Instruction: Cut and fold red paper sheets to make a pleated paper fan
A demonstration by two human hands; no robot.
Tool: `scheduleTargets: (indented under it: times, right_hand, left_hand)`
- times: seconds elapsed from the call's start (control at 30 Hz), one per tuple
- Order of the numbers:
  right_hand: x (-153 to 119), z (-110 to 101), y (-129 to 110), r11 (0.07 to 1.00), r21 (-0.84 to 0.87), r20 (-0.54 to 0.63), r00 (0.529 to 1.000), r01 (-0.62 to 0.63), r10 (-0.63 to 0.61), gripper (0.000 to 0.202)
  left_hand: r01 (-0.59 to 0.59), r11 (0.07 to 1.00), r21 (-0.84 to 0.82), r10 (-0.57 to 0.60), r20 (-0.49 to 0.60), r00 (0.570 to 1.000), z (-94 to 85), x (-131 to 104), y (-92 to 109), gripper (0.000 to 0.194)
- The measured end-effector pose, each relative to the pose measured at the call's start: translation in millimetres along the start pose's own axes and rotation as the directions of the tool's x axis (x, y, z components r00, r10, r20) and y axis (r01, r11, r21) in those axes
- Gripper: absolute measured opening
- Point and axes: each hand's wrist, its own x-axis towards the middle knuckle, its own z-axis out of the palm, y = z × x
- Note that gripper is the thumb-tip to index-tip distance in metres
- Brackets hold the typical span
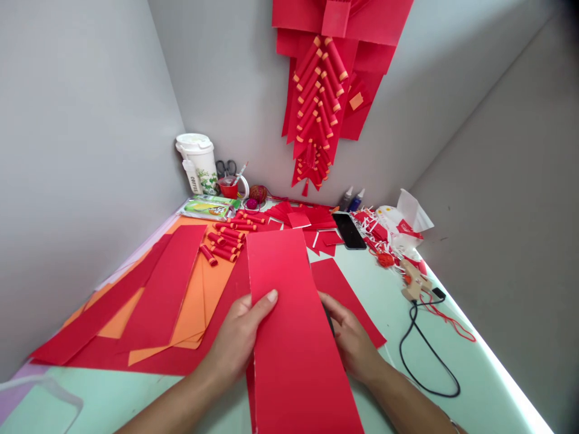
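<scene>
The left hand (234,336) pinches a red card strip (294,337). The right hand (354,343) curls partly behind it, hold unclear.

On the strip (191,176) at the front of the tub (202,161), capitals run along its length, reading roughly "COTT", the ending blurred; low on the tub itself, near its base, stand dark capitals, of which only "OR" can be made out, the letters before them unclear; on the packet (208,208) lying in front of the tub, the print is too small and blurred to read.
</scene>
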Motion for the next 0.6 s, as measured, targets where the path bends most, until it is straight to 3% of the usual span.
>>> scheduleTargets:
  times: [0.13, 0.27, 0.37, 0.43, 0.5, 0.53, 0.6]
  right_hand:
    - [1.5, -6.1, 3.0, 0.999, -0.051, 0.007, 1.0, 0.0, 0.001, 0.052]
    - [6.0, -12.6, 11.0, 0.995, -0.095, -0.075, 0.997, -0.012, 0.005, 0.049]
    - [10.1, -14.4, 15.8, 0.998, -0.056, -0.14, 0.99, 0.003, -0.011, 0.05]
    - [11.9, -14.3, 16.3, 0.999, 0.002, -0.182, 0.982, 0.051, -0.049, 0.048]
    - [12.2, -13.8, 14.6, 0.994, 0.064, -0.203, 0.977, 0.084, -0.07, 0.046]
    - [11.9, -13.4, 13.2, 0.992, 0.095, -0.197, 0.978, 0.088, -0.068, 0.044]
    - [10.2, -12.5, 9.8, 0.983, 0.16, -0.171, 0.983, 0.088, -0.06, 0.04]
  left_hand:
    - [-0.134, 0.991, -0.004, 0.133, -0.073, 0.988, -8.2, 3.0, 7.0, 0.036]
    - [-0.352, 0.934, -0.062, 0.336, -0.182, 0.924, -12.9, 2.5, 27.8, 0.036]
    - [-0.45, 0.891, -0.053, 0.43, -0.211, 0.878, -16.3, -0.1, 37.7, 0.026]
    - [-0.481, 0.875, 0.059, 0.481, -0.22, 0.849, -20.2, -2.4, 38.8, 0.015]
    - [-0.488, 0.827, 0.278, 0.55, -0.223, 0.805, -24.8, -4.5, 37.8, 0.016]
    - [-0.5, 0.767, 0.402, 0.603, -0.188, 0.775, -26.8, -5.3, 37.3, 0.015]
    - [-0.581, 0.567, 0.584, 0.716, -0.002, 0.698, -29.7, -5.7, 37.2, 0.017]
